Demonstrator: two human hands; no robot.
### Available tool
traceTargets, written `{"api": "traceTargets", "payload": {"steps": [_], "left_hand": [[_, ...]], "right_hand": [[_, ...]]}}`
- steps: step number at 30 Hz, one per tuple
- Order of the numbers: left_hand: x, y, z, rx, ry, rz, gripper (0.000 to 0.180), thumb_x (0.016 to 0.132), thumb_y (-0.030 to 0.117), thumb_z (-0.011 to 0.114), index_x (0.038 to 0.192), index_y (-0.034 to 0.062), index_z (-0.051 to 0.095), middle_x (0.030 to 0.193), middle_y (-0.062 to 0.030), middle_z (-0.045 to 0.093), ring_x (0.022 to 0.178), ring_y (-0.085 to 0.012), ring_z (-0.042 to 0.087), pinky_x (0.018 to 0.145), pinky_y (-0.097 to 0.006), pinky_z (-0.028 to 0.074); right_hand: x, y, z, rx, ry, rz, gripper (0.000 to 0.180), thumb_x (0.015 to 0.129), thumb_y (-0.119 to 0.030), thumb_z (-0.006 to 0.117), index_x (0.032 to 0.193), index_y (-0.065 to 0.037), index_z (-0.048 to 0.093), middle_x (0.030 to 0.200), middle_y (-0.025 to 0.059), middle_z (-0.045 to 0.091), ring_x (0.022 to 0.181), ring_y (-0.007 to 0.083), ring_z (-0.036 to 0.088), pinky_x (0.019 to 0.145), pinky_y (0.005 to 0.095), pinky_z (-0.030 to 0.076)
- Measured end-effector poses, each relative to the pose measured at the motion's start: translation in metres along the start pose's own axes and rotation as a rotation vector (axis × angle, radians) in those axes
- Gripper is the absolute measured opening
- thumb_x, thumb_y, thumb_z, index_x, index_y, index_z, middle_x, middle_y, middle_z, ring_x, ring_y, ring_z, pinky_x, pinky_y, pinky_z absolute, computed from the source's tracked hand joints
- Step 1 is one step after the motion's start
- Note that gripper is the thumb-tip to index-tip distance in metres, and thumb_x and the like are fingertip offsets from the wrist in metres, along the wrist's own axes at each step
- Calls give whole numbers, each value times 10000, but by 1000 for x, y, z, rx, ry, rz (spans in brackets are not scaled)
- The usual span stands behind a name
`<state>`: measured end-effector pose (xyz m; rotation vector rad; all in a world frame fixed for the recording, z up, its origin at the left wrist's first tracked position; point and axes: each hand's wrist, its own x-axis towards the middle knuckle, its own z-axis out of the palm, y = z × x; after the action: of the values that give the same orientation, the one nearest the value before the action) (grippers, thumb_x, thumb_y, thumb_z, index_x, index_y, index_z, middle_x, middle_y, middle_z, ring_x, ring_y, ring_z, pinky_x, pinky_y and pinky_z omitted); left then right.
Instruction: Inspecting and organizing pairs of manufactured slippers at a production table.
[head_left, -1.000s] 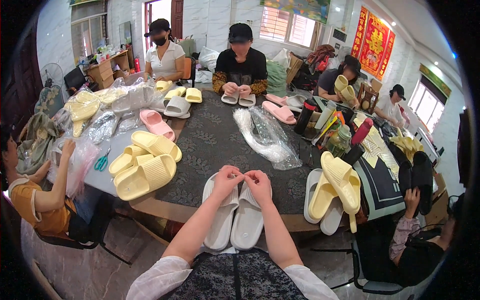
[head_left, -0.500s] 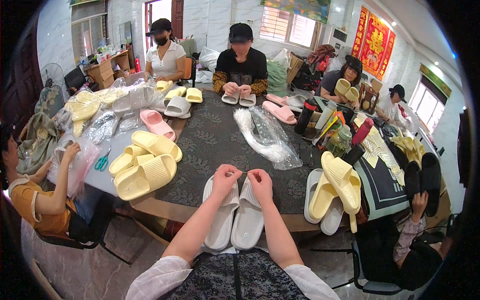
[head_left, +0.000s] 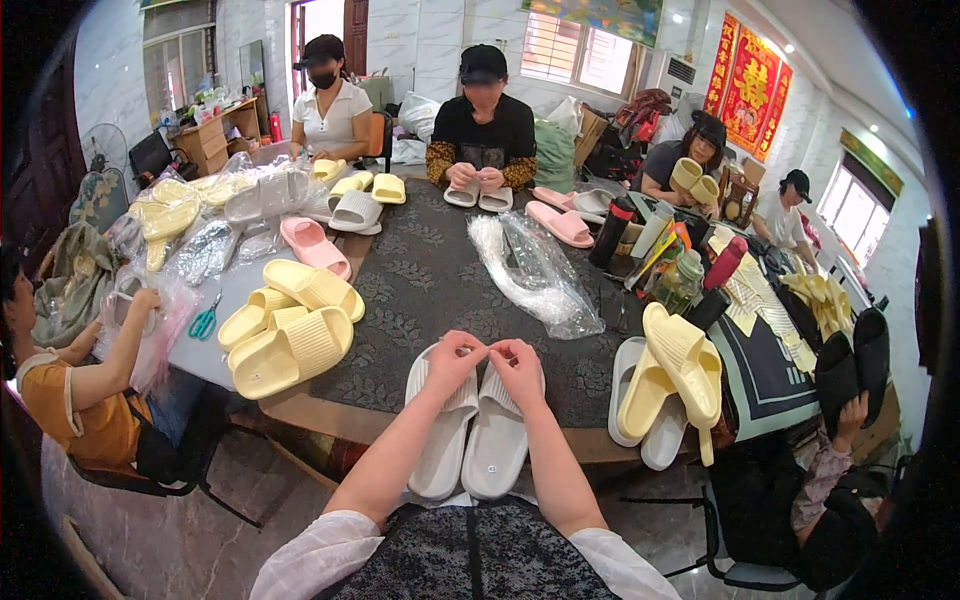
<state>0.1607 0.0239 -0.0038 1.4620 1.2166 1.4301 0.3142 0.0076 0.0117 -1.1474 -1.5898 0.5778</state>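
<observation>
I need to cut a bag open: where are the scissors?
In the head view, the scissors lie on the table's left side, just left of the yellow slippers and beside a seated person's raised hand.

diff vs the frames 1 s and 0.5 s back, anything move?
Barely. The left hand and right hand spread slightly half a second ago, then closed again, fingertips meeting over the pair of white slippers. Nothing taken hold of or let go. The slippers, yellow slippers and clear plastic bags on the table stayed put.
</observation>
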Motion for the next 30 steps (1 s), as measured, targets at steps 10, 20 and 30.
{"api": "traceTargets", "payload": {"steps": [10,20,30], "left_hand": [[1,27,-6,-45,52,157,253,793,154,730,1022,73,662,1030,-43,617,913,-147,591,725,-272,499],[-43,87,-185,973,331,287,615,653,-15,595,1259,61,516,1276,-243,491,1245,-410,404,1050,-473,353],[-2,50,-285,1431,155,-265,903,686,155,726,1477,105,293,1509,-307,201,1411,-482,130,1147,-491,214]], "right_hand": [[4,21,5,201,128,134,97,859,-111,668,902,-25,655,772,-2,609,672,74,538,633,237,457],[4,25,1,171,133,119,85,853,-110,662,868,-26,655,743,2,596,653,79,516,613,245,440],[3,17,3,52,113,112,103,820,-130,686,863,-37,670,775,48,625,698,151,562,661,296,464]]}}
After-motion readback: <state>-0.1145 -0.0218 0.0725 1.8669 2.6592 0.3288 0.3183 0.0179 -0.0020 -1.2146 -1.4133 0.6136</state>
